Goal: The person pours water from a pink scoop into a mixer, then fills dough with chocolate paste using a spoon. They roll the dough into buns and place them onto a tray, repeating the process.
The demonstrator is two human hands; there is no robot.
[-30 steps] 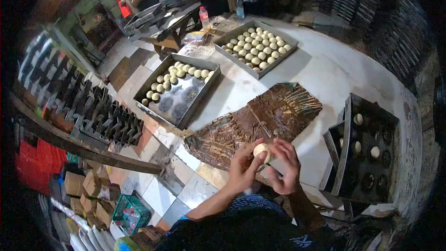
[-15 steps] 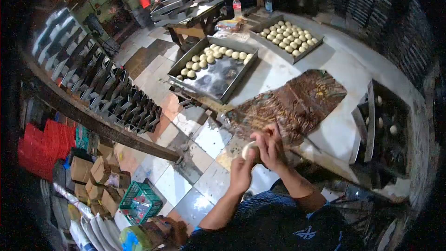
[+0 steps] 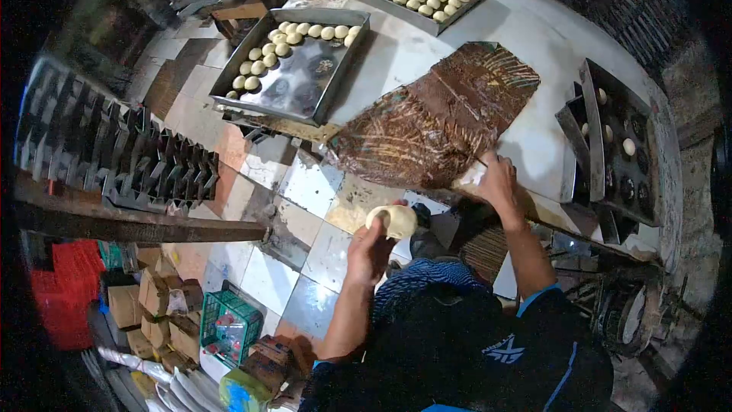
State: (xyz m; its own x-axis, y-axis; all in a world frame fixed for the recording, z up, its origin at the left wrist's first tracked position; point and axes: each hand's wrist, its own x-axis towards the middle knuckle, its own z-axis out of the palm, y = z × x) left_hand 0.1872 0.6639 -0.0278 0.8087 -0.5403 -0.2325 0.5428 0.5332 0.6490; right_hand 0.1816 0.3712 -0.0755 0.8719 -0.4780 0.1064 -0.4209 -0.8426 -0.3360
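Observation:
A flattened piece of pale dough [image 3: 393, 222] lies in my left hand [image 3: 368, 253], its thumb pressed on the dough, above the tiled floor. My right hand [image 3: 497, 181] is at the table's near edge, at the lower right border of a sheet covered in brown paste [image 3: 435, 122]. Its fingers are closed together, and whatever they hold is too small to tell. Beyond the sheet, a metal tray [image 3: 305, 113] is partly filled with round dough balls [image 3: 282, 49].
A fuller tray of dough balls [image 3: 438, 28] stands at the table's back. Stacked dark trays [image 3: 618, 145] with a few balls are at the right. At left are a metal rack [image 3: 114, 145], a wooden beam [image 3: 152, 230], cardboard boxes [image 3: 152, 290] and a green crate [image 3: 229, 320].
My hands have moved apart. The right one has left the dough and reached right to the brown sheet's edge; the left one keeps the dough. The view has shifted, and the table appears higher.

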